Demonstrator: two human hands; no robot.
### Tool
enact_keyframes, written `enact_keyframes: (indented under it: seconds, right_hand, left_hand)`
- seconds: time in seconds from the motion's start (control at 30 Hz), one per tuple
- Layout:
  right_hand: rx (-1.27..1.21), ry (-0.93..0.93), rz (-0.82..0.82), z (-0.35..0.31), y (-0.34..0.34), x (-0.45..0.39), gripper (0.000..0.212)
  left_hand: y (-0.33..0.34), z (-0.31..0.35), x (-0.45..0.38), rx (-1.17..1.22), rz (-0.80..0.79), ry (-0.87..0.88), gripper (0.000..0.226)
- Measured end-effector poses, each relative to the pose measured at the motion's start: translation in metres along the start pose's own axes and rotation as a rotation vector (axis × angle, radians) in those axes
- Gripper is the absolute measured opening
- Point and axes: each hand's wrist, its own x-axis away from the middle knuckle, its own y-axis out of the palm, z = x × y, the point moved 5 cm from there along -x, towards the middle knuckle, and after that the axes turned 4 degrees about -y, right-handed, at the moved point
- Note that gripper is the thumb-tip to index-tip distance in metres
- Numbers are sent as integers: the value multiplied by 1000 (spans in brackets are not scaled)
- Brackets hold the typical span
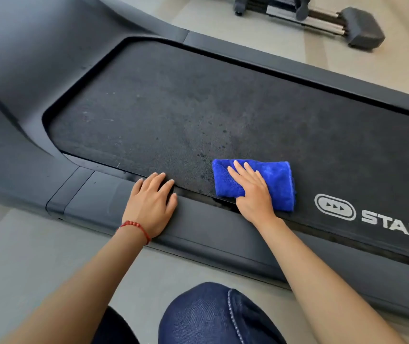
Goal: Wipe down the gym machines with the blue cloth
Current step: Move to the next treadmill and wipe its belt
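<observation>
A folded blue cloth (275, 181) lies on the black treadmill belt (198, 108), close to its near edge. My right hand (252, 192) presses flat on the cloth with straight fingers. My left hand (151, 203), with a red bead bracelet at the wrist, rests flat on the treadmill's grey near side rail (213, 232), fingertips reaching the belt's edge. Small dark wet spots dot the belt just left of and beyond the cloth.
White "START" lettering and a logo (335, 207) mark the belt at right. The treadmill's grey front housing (24, 70) rises at left. Another machine's base with a grey foot (361, 27) stands on the pale floor beyond. My knee in blue jeans (213, 316) is below.
</observation>
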Motion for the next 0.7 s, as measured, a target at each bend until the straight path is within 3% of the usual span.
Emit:
enact_keyframes:
  seconds: [0.27, 0.7]
  right_hand:
    - [-23, 62, 59, -12, 6, -1, 78]
    - [-6, -164, -15, -39, 29, -11, 78]
  left_hand:
    - [0, -3, -2, 23, 10, -37, 52]
    - [1, -3, -3, -1, 24, -65, 49]
